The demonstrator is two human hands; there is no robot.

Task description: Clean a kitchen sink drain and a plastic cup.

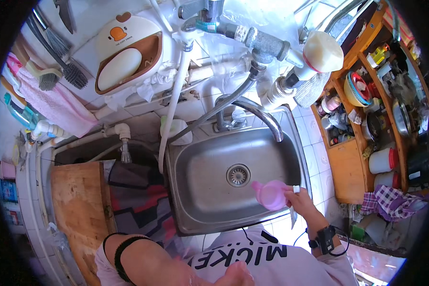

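My right hand (299,201), with a ring on one finger, grips a small pink translucent plastic cup (271,195) at its right side. It holds the cup over the front right part of a stainless steel sink (207,178), right of the drain strainer (238,175). A curved metal faucet (268,114) arches over the back right of the sink. My left hand (236,274) is close to my shirt at the bottom edge, partly cut off and blurred; whether it holds anything cannot be told.
A wooden board (78,196) and a patterned cloth (139,196) lie left of the sink. Behind hang a soap holder (153,53) with white soap, brushes (75,75) and a pink towel (53,96). A grey hose (218,107) crosses the sink's back edge. Wooden shelves (346,161) stand right.
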